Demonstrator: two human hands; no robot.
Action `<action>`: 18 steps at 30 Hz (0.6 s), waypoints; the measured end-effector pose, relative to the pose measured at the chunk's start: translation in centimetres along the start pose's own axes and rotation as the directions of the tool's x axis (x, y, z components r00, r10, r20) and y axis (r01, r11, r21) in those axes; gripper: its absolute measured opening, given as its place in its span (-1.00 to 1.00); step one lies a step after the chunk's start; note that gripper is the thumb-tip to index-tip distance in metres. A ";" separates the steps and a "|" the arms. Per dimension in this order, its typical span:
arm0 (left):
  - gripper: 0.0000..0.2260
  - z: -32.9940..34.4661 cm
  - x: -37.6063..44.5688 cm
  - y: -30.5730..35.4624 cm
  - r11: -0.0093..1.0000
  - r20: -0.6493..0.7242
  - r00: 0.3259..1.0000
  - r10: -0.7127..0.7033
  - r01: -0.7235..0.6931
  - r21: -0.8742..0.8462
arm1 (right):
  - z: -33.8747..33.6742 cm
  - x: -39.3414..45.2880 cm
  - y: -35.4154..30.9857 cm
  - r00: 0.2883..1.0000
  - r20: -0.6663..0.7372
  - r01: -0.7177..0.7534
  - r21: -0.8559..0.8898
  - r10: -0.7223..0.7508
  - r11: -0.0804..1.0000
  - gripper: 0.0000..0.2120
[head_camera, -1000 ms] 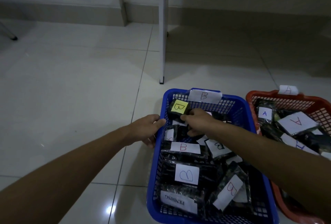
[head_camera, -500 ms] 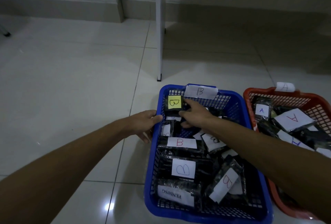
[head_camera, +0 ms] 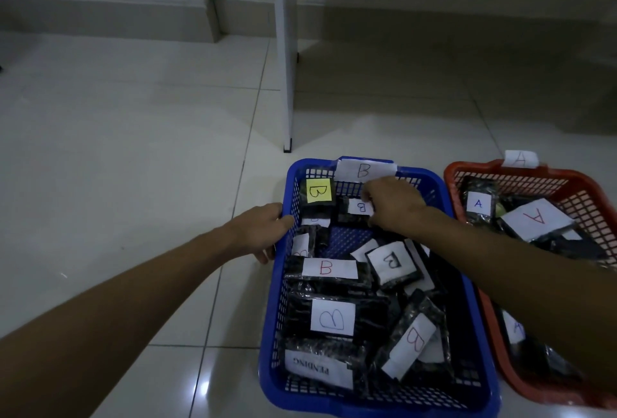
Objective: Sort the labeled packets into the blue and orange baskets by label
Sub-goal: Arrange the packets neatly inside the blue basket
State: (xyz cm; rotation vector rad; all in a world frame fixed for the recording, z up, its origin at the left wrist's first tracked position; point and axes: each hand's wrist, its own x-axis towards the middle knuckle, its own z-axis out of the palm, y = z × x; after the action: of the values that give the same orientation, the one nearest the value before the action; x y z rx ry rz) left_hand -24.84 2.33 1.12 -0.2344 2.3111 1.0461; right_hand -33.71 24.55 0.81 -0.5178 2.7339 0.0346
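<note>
Gripping the blue basket (head_camera: 474, 314) rim with curled fingers, the left hand (head_camera: 258, 232) steadies it while the right hand (head_camera: 392, 205) pinches a B-labeled packet (head_camera: 354, 210) inside.

A blue mesh basket (head_camera: 474, 310) holds glossy black packets with white labels lettered B in red, black and blue; just left of the right hand (head_camera: 394, 205), one packet's label (head_camera: 320, 190) is yellow. Beside it, an orange basket (head_camera: 581, 184) holds black packets with white A labels.
</note>
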 end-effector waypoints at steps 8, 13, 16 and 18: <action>-0.75 0.2 0.7 0.0 0.989 -0.143 0.989 0.022 -0.001 0.145 | -0.4 0.0 0.7 0.997 -0.049 0.064 0.183 -0.056 0.981 -0.66; -0.70 0.6 1.8 0.4 0.964 -0.353 0.930 0.103 -0.006 0.267 | -3.0 -1.5 3.1 0.997 0.015 -0.079 -0.087 0.080 0.993 -0.77; -0.69 2.0 2.2 0.6 0.954 -0.396 0.910 0.124 0.000 0.298 | -2.8 -2.0 3.9 0.982 0.132 -0.114 -0.157 0.135 0.981 -0.81; -0.70 2.8 2.3 0.5 0.952 -0.421 0.897 0.132 0.004 0.306 | -2.6 -1.8 3.7 0.973 0.185 -0.115 -0.141 0.141 0.983 -0.75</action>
State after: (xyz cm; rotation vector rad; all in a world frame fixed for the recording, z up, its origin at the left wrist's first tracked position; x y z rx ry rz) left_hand -25.64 4.90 -1.38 -0.2964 2.8664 0.7049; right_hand -34.34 28.37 3.69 -0.3508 2.5793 0.2823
